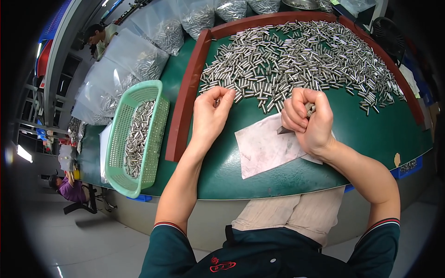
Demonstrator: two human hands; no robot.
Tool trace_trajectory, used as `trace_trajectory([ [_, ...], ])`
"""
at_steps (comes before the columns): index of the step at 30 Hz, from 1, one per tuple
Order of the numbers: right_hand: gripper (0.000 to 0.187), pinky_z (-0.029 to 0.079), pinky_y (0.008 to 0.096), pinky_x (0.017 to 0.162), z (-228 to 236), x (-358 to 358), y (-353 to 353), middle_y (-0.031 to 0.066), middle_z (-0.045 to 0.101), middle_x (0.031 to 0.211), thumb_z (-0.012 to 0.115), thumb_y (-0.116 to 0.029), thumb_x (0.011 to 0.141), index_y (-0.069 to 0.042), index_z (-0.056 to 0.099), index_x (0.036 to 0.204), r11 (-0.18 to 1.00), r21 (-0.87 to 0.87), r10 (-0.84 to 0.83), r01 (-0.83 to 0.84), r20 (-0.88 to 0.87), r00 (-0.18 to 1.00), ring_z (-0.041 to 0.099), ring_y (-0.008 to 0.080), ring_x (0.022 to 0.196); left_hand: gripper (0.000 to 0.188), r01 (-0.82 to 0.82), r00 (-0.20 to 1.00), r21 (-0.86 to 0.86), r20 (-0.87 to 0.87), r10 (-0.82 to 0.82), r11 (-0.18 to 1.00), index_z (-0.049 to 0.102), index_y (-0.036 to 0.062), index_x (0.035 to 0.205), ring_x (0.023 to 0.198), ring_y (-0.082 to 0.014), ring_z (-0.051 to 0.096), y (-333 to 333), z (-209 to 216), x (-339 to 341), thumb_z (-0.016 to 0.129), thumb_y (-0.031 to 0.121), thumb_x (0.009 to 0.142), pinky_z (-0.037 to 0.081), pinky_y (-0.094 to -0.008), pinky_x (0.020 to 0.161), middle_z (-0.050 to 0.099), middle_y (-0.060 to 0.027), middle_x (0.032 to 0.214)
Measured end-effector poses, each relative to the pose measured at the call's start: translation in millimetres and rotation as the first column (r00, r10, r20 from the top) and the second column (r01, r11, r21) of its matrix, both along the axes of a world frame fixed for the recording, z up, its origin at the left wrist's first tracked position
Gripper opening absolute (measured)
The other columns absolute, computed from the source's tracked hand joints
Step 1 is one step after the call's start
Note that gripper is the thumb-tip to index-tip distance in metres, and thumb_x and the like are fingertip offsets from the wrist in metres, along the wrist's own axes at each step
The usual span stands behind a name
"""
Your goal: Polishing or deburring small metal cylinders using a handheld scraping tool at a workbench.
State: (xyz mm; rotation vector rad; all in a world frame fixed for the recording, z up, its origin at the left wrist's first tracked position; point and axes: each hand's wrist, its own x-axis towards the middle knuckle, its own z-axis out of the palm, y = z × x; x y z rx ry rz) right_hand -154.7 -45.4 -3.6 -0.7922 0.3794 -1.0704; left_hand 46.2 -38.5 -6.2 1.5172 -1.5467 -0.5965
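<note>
Metal pins (259,65), short, shiny and cylindrical, lie in a wide heap on the green tabletop. At the heap's near left edge is my left hand (206,116), thumb and fingers pinched together. Whatever lies between those fingertips is too small to make out. My right hand (308,118) is a fist over a smudged white sheet of paper (264,150). Out of the fist's left side sticks a dark, pointed metal piece (283,130). Something grey shows between thumb and forefinger too, but the fingers hide most of what is held.
Dark red wooden rails (189,97) border the heap. Left of them stands a green plastic basket (158,139) holding more pins. Clear bags of pins (168,34) line the back and left. A black fan (388,37) is at the far right. Two people are in the left background.
</note>
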Motion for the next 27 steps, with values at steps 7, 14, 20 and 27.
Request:
trace_trajectory([
  [7, 0.029, 0.016, 0.0217, 0.038, -2, -2, -1, -0.0023, 0.025, 0.042, 0.030, -0.022, 0.080, -0.010, 0.029, 0.054, 1.000, -0.011, -0.001, 0.001, -0.004, 1.000, 0.018, 0.0058, 0.038, 0.014, -0.039, 0.884, -0.083, 0.462, 0.073, 0.996, 0.060, 0.0041, 0.072, 0.043, -0.0214, 0.049, -2, -5, -14, 0.066, 0.016, 0.071, 0.038, -0.0328, 0.044, 0.050, -0.0082, 0.048],
  [14, 0.029, 0.015, 0.0218, 0.038, 1, -2, -1, -0.0023, 0.025, 0.042, 0.030, -0.022, 0.080, -0.010, 0.030, 0.054, 1.000, -0.024, -0.013, 0.013, -0.013, 1.000, 0.018, 0.0057, 0.038, 0.014, 0.016, 0.864, -0.067, 0.502, 0.020, 0.998, 0.059, 0.0037, 0.074, 0.045, -0.0245, 0.051, -6, -10, -17, 0.065, 0.015, 0.070, 0.041, -0.0344, 0.048, 0.051, -0.0097, 0.049],
  [20, 0.029, 0.016, 0.0215, 0.038, -2, -2, -2, -0.0025, 0.025, 0.042, 0.029, -0.022, 0.081, -0.010, 0.030, 0.054, 1.000, -0.009, -0.002, 0.002, 0.009, 1.000, 0.019, 0.0058, 0.037, 0.012, 0.331, 0.753, 0.292, -0.655, -0.064, 0.897, 0.052, 0.0028, 0.077, 0.042, -0.0026, 0.029, 5, 8, -20, 0.055, 0.013, 0.082, 0.022, -0.0186, 0.040, 0.040, 0.0045, 0.053],
  [27, 0.029, 0.017, 0.0217, 0.038, -3, -4, -3, -0.0021, 0.026, 0.042, 0.029, -0.022, 0.081, -0.010, 0.030, 0.054, 1.000, 0.013, -0.002, 0.002, -0.002, 1.000, 0.019, 0.0061, 0.037, 0.006, 0.607, 0.540, 0.348, -0.841, -0.049, 0.715, 0.053, 0.0052, 0.085, 0.044, -0.0018, 0.029, 14, 10, -26, 0.052, 0.009, 0.082, 0.023, -0.0164, 0.041, 0.055, -0.0044, 0.068],
])
